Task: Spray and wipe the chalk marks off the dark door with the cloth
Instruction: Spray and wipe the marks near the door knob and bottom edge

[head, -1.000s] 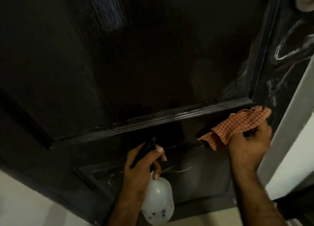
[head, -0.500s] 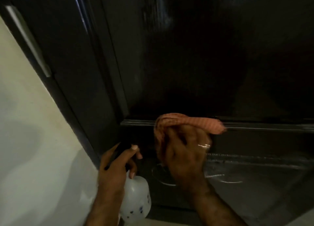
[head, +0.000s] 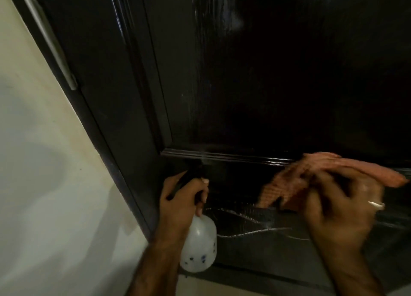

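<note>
Head view, the only one I have, looks down a dark glossy panelled door (head: pixel 266 84) whose lower part carries white chalk marks (head: pixel 251 232), thin curved lines running across the panel below the horizontal moulding. My left hand (head: pixel 180 204) has its grip clamped round the black trigger head of a translucent white plastic spray bottle (head: pixel 199 249), thumb over the top and fingers curled at the front; the bottle's rounded body hangs below the hand, close in front of the door's lower left corner, with small dark dots printed near its base. My right hand (head: pixel 342 211) is blurred, but I can see its grip closed on an orange checked cloth (head: pixel 295 180), which it holds against the door just under the moulding and just above the chalk lines. One end of the cloth trails to the right past the fingers. A pale ring (head: pixel 375 205) shows on one finger of that hand. Left of the door stands its dark frame, with a long silvery metal strip (head: pixel 51 44) set into it, and beside that a cream painted wall (head: pixel 44 184). A faint wet sheen streaks the upper panel.
</note>
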`<state>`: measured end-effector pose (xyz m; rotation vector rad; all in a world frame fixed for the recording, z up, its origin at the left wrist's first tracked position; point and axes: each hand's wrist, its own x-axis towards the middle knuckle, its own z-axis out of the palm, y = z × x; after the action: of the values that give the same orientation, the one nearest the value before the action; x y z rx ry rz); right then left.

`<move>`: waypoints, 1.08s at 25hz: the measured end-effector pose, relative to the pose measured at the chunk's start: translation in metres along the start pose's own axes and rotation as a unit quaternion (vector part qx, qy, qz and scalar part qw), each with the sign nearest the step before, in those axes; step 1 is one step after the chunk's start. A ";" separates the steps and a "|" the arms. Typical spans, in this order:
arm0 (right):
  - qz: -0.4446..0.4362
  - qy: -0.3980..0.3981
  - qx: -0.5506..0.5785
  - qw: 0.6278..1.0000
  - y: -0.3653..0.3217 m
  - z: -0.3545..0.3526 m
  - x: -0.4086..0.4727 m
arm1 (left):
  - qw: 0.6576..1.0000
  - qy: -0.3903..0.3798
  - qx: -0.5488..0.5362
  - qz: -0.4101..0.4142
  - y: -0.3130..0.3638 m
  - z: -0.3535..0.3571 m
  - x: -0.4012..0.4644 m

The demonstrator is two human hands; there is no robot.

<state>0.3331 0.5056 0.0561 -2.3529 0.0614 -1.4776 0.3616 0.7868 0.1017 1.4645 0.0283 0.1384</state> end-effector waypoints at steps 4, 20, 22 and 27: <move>0.131 0.054 -0.019 0.990 0.065 -0.016 -0.006 | 0.999 -0.034 -0.006 0.027 0.000 0.028 -0.001; -0.181 -0.139 0.074 0.971 -0.209 0.116 -0.009 | 0.990 0.128 0.047 0.041 0.012 -0.093 -0.009; -0.195 -0.134 0.095 0.967 -0.176 0.096 -0.005 | 0.993 0.101 0.045 0.028 0.009 -0.072 -0.011; -0.096 -0.068 0.096 0.988 -0.057 0.018 0.011 | 0.998 -0.058 0.034 0.001 0.004 0.030 -0.021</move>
<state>0.3450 0.5609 0.0772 -2.3450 -0.3371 -1.3348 0.3438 0.7555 0.1074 1.5384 -0.0641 0.0539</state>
